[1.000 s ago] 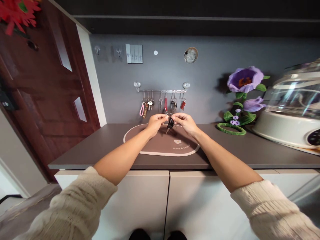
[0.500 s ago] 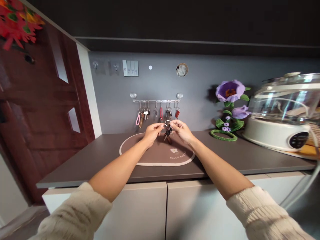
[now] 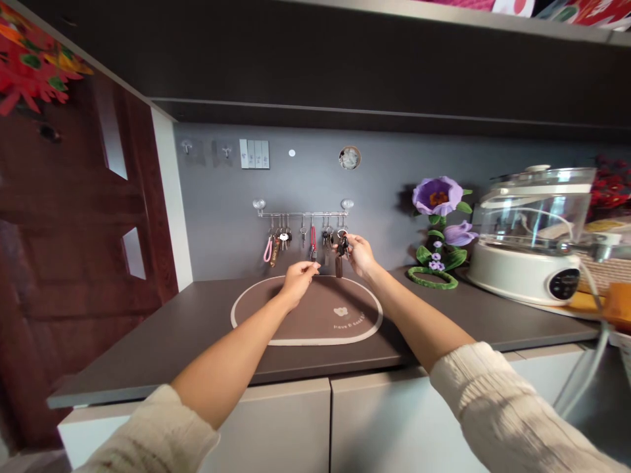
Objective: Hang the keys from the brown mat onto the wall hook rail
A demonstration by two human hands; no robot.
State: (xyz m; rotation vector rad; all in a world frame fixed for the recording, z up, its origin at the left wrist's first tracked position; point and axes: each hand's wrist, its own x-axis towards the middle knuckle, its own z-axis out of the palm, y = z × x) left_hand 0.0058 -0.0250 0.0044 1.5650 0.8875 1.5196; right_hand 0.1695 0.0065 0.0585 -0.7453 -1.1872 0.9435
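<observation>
My right hand (image 3: 362, 255) pinches a bunch of keys (image 3: 343, 246) on a large metal ring. It is up at the right end of a clear hook rail (image 3: 305, 214) on the wall, and a brown tag (image 3: 338, 266) hangs below the keys. Whether the ring sits on a hook, I cannot tell. Lower and to the left is my left hand (image 3: 298, 282), thumb and fingertips pressed together; anything between them is too small to make out. From the rail hang several key sets, among them a pink loop (image 3: 267, 249) and a red strap (image 3: 313, 236).
A brown oval mat (image 3: 305, 328) lies on the dark counter (image 3: 162, 335). To the right stand a purple flower ornament (image 3: 438, 197) and a white appliance with a clear top (image 3: 520, 269). A dark cabinet (image 3: 296, 72) overhangs, and a wooden door (image 3: 73, 263) is at left.
My right hand has carried the keys forward and up to the rail's right end. My left hand has come off the key ring and is lower. The view has tilted up.
</observation>
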